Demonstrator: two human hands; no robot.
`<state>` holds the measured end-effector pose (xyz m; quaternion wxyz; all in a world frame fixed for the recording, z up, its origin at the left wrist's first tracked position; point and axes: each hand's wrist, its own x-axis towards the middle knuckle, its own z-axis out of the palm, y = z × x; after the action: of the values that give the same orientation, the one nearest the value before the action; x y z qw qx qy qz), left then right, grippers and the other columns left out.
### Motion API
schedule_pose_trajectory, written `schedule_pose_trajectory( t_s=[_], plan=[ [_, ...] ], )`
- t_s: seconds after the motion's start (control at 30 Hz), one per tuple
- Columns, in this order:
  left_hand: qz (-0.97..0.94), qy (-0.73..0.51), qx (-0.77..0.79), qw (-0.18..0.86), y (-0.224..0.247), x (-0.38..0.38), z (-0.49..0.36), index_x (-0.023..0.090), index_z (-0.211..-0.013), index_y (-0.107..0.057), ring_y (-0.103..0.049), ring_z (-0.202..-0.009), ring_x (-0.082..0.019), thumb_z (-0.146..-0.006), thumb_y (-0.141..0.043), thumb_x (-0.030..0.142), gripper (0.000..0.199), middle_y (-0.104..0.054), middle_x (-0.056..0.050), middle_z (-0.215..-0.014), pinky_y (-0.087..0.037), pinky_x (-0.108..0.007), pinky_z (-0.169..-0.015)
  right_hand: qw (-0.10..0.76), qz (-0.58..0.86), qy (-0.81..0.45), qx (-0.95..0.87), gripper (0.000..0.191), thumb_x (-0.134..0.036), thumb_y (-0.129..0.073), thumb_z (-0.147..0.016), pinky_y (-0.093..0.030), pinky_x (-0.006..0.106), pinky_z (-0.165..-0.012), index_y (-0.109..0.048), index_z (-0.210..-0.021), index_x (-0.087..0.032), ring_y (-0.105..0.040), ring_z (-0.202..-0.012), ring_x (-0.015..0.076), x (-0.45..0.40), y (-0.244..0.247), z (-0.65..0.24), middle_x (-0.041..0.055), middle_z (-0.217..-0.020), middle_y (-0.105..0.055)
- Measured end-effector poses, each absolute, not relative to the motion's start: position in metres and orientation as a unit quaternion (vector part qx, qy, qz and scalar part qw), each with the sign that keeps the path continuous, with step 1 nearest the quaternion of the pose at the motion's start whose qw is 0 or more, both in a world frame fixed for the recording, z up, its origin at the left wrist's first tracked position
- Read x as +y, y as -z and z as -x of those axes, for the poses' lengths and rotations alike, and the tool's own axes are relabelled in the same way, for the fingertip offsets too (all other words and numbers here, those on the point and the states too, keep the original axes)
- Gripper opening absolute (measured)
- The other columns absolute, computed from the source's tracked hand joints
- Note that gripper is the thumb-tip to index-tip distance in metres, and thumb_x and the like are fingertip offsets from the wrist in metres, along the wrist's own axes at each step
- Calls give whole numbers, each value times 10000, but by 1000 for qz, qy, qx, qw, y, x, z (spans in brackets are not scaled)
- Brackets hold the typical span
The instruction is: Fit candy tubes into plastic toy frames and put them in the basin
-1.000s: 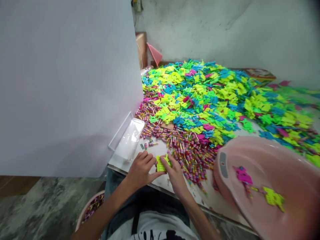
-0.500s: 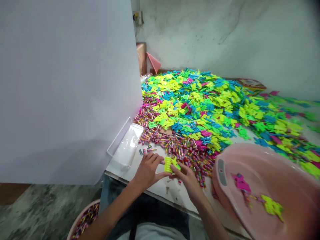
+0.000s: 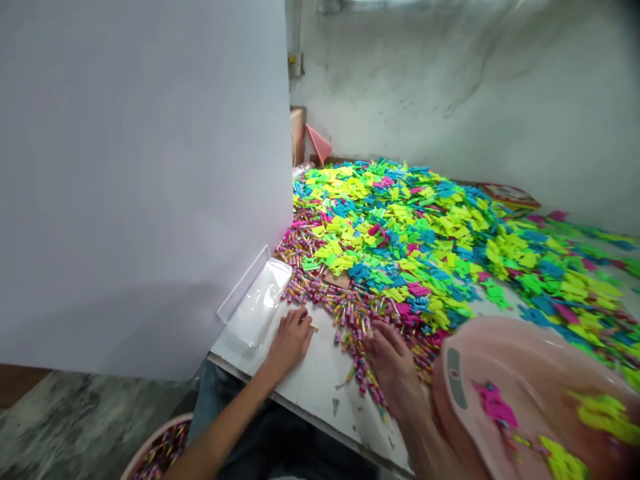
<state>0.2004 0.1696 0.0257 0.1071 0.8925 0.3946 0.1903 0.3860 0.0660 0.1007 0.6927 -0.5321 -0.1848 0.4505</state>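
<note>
My left hand rests low over the white tabletop, its fingers closed around a small multicoloured stick whose yellowish end pokes out. At the near edge of a heap of similar pink, yellow and red sticks is my right hand, slightly blurred. Its fingers are curled together against the heap, and what they pinch, if anything, is hidden. Beside it stands a pink plastic basin holding a magenta piece, a yellow piece and a second, blurred yellow piece.
A large pile of neon yellow, green, blue and pink comb-like plastic pieces spreads behind the sticks. Clear plastic bags lie at left, next to a tall white panel. On the floor, a pink tub holds more sticks.
The yellow comb-like piece has left both hands, and another yellow piece now appears in the basin. My hands have moved apart, the left onto the tabletop, the right to the stick heap.
</note>
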Motion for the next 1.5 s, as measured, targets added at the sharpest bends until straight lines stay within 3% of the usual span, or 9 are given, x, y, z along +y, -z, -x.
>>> schedule_pose_trajectory(
  t_s=[0.17,0.53,0.67,0.77,0.9,1.0,1.23,1.4,1.5],
  plan=[
    [-892,-191,398,99,-24,169,-201,190,-1157,-520,-481,-1206,-276,-930,-508,196,227,-532,-106,-1301,-444,-458,-972,657,565,-404,-292,266,-381,-783,-717,-513,282,-713,-719,-921,-223,-617,-824,180,121,-92,-386,20,-936,-679],
    [-883,-201,413,94,-21,168,-205,205,-1130,-530,-503,-1198,-261,-938,-475,187,201,-552,-85,-1278,-453,-446,-972,611,615,-283,-410,423,-519,-576,-762,-531,400,-784,-642,-1012,-184,-633,-924,258,256,-87,-409,87,-973,-666],
    [-881,-208,413,98,-19,170,-206,208,-1117,-538,-510,-1190,-261,-928,-486,180,198,-553,-83,-1276,-456,-445,-970,551,673,-198,-451,466,-407,-590,-745,-354,502,-1028,-610,-1151,-181,-448,-1259,336,283,-75,-410,153,-1259,-565],
    [-878,-217,414,101,-17,170,-206,208,-1110,-545,-517,-1181,-262,-914,-503,165,205,-562,-82,-1255,-460,-449,-966,506,701,-156,-477,442,-324,-670,-673,-186,495,-1119,-649,-1082,-157,-262,-1387,364,284,-62,-406,182,-1376,-480],
    [-873,-235,413,111,-14,172,-207,208,-1072,-560,-533,-1162,-261,-911,-513,156,175,-574,-77,-1236,-470,-454,-948,479,719,-139,-484,201,-346,-639,-720,-153,487,-1118,-675,-818,-174,-381,-1296,354,274,-50,-406,171,-1237,-603],
    [-864,-259,415,122,-14,173,-206,210,-1063,-574,-527,-1169,-264,-918,-509,162,166,-574,-81,-1240,-460,-465,-957,498,710,-139,-477,251,-439,-600,-753,-202,489,-1093,-641,-711,-195,-477,-1191,331,267,-55,-410,139,-1074,-678],
    [-807,-354,438,176,-21,175,-200,212,-955,-607,-576,-945,-225,-926,-517,219,95,-630,-48,-959,-474,-407,-868,611,654,-205,-397,353,-550,-600,-745,-473,383,-833,-582,-823,-206,-601,-896,249,231,-82,-407,55,-888,-643],
    [-721,-437,480,243,-24,170,-191,191,-939,-587,-560,-652,-140,-939,-519,316,143,-587,-1,-730,-480,-261,-653,650,604,-321,-331,317,-526,-630,-748,-523,300,-609,-571,-834,-227,-614,-758,195,187,-88,-384,13,-843,-599],
    [-662,-470,510,284,-35,161,-186,186,-942,-545,-571,-627,-121,-936,-530,358,173,-612,-3,-765,-474,-231,-606,635,574,-414,-311,360,-529,-693,-725,-507,279,-494,-602,-885,-220,-627,-637,179,161,-92,-365,21,-840,-621]
  ],
)
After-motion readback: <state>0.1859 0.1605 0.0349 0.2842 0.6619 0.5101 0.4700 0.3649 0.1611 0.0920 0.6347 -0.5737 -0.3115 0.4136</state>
